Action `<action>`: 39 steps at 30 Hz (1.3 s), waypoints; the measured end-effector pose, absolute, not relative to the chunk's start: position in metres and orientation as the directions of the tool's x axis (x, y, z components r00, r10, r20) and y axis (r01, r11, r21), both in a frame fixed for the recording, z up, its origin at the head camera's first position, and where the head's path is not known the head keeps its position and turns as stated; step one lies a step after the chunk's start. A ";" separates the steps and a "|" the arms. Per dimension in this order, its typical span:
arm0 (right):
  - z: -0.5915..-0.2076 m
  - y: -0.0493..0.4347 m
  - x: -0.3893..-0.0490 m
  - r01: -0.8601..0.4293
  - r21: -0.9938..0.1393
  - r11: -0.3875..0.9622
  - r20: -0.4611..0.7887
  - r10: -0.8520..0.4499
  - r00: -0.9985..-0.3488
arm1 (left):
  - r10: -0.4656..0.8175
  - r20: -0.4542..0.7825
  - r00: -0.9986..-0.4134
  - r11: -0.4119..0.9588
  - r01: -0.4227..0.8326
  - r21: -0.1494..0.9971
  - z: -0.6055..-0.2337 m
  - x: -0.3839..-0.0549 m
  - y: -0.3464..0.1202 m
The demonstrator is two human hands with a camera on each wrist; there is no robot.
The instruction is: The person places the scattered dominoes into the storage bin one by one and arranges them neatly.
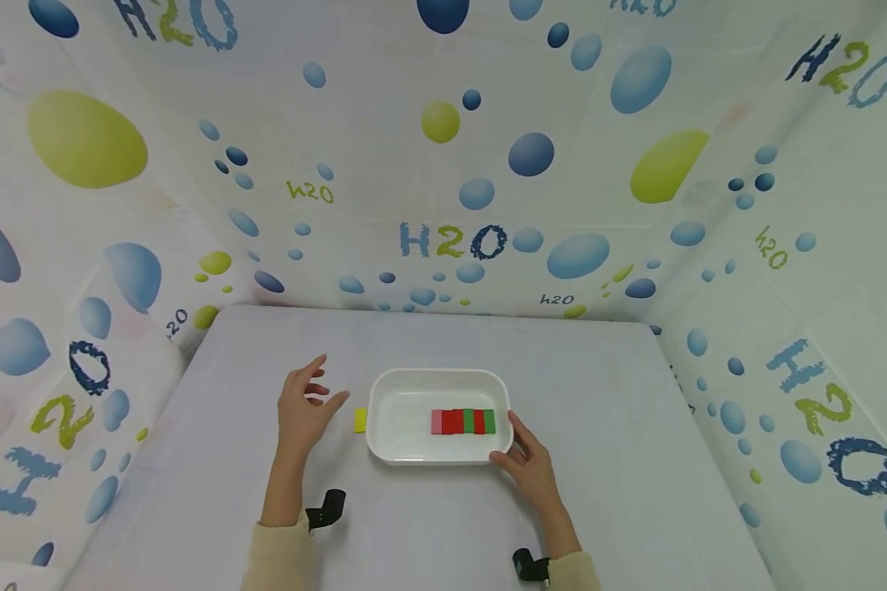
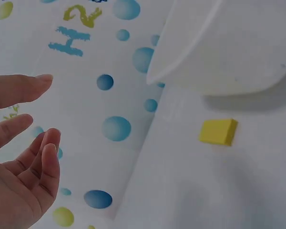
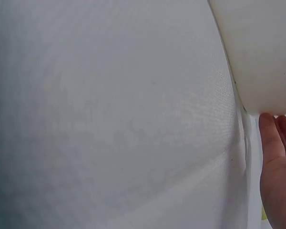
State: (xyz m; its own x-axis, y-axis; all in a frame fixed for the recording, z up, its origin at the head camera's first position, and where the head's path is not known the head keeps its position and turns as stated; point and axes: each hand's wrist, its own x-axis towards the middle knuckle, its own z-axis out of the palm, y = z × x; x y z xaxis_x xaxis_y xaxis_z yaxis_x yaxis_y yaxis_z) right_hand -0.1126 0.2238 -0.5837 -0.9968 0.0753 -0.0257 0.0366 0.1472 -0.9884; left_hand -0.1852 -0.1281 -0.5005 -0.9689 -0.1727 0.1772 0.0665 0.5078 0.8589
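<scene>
A white rectangular tray [image 1: 406, 455] is in the middle of the head view. Toward its right end lies a row of small pink, red and green blocks [image 1: 458, 422]. My right hand [image 1: 534, 472] holds the tray's right end, thumb at the front corner and fingers along the side. The right wrist view shows those fingers [image 3: 271, 138] against the white wall of the tray [image 3: 267, 62]. Left of the tray, my left hand [image 1: 303, 414] is raised with fingers spread and nothing in them. A yellow block [image 2: 218, 132] lies on the table just outside the tray's left end.
A white cloth covers the table [image 1: 599, 394]. Behind it and at both sides hangs a white curtain [image 1: 384, 164] with blue and green spots and H2O lettering. Black wrist cameras [image 1: 328, 509] sit on both forearms, by the beige sleeves.
</scene>
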 end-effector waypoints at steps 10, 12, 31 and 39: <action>-0.564 0.222 -0.108 0.043 -0.987 0.157 -0.037 0.047 -0.998 | -0.068 -0.078 -0.995 0.445 -0.101 0.890 -0.547 -0.187 -0.151; -0.564 0.221 -0.108 0.040 -0.985 0.167 -0.032 0.046 -0.998 | -0.058 -0.118 -0.991 0.428 -0.131 0.894 -0.557 -0.187 -0.153; -0.595 0.224 -0.113 0.005 -0.985 0.174 0.012 0.096 -0.995 | 0.003 -0.135 -0.991 0.527 -0.114 0.842 -0.594 -0.190 -0.147; -0.597 0.224 -0.114 -0.010 -0.982 0.189 0.028 0.090 -0.996 | 0.009 -0.103 -0.995 0.584 -0.079 0.808 -0.595 -0.190 -0.139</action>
State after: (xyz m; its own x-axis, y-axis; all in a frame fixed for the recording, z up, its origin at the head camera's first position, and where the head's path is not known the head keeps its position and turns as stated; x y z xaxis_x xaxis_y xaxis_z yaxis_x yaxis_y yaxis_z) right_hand -0.1143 0.2240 -0.5967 -0.9956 0.0897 0.0277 -0.0103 0.1891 -0.9819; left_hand -0.1904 -0.1386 -0.5945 -0.9946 0.0091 -0.1035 -0.0787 0.5838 0.8081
